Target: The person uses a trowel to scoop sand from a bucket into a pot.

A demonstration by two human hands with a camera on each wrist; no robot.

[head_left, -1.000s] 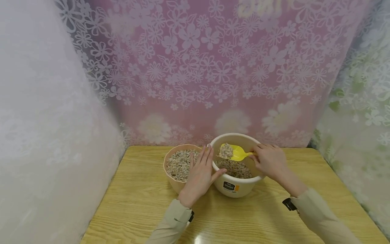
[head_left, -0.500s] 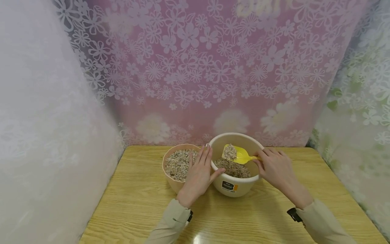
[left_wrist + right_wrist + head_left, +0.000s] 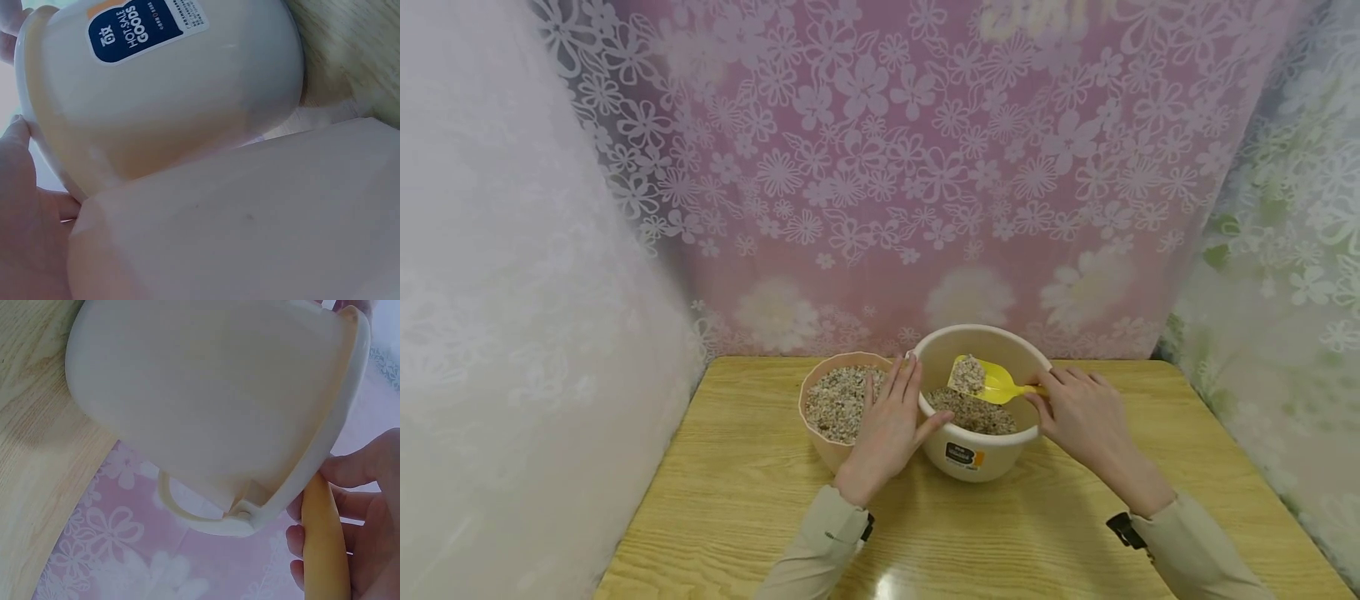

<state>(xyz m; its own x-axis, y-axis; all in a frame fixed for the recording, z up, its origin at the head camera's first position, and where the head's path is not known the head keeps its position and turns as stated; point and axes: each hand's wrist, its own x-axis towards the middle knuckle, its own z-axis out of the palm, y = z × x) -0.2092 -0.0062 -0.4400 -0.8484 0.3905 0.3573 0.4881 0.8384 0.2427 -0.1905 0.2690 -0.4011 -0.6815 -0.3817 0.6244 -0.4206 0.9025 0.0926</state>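
Observation:
My right hand [image 3: 1082,417] grips the handle of a yellow scoop [image 3: 997,384]. A heap of pale speckled grains or fine gravel [image 3: 968,376] lies in the scoop, which is over the inside of a white bucket [image 3: 973,462]. More of the same loose material covers the bucket's bottom. With its fingers straight, my left hand [image 3: 887,437] rests over the adjoining rims of the bucket and a peach pot [image 3: 829,452], its thumb on the bucket's rim. Grains fill the pot almost to its edge. In the right wrist view the yellow handle [image 3: 325,544] lies between thumb and fingers.
Both containers stand side by side near the back of a wooden table [image 3: 737,500]. A pink floral sheet [image 3: 880,183] hangs close behind, with pale sheets at both sides. The bucket has a side handle [image 3: 187,515] on its far side.
The right hand has drawn the loaded scoop a little to the right and slightly down over the bucket, then nearly stopped. The left hand has kept its place on the rims.

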